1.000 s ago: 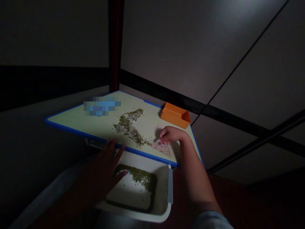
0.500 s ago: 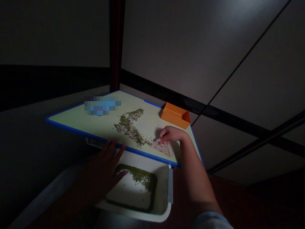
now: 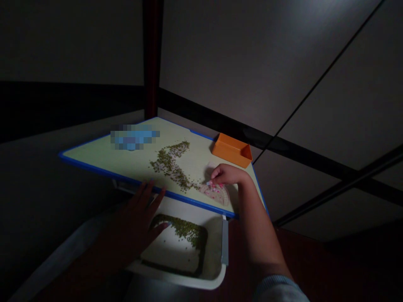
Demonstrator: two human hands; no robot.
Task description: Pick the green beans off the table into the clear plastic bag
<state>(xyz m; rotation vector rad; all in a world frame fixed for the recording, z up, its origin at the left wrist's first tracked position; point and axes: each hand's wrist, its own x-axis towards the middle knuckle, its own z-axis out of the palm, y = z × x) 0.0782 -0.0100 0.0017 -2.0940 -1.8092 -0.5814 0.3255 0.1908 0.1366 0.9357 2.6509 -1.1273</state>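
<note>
My right hand (image 3: 225, 174) is closed in a pinch at the upper edge of a clear protractor (image 3: 220, 196) with pink markings, which lies on a pale board (image 3: 132, 163) with a blue rim. A small pale spot shows at the fingertips; what they hold, if anything, is too small to make out. Just left of the protractor, small green grains (image 3: 171, 165) are scattered in a bent strip. In shadow, my left hand (image 3: 138, 218) has its fingers spread, their tips at the board's near edge and the thumb over a white bin (image 3: 217, 251).
More green grains (image 3: 189, 231) lie inside the bin, below the board. An orange open box (image 3: 231, 152) stands at the board's far right corner. A blurred-out blue item (image 3: 135, 137) lies at the back left. Grey panels (image 3: 252, 63) rise behind the board.
The view has shifted very slightly. My right hand stays pinched at the protractor with only a tiny movement, and my left hand keeps its place.
</note>
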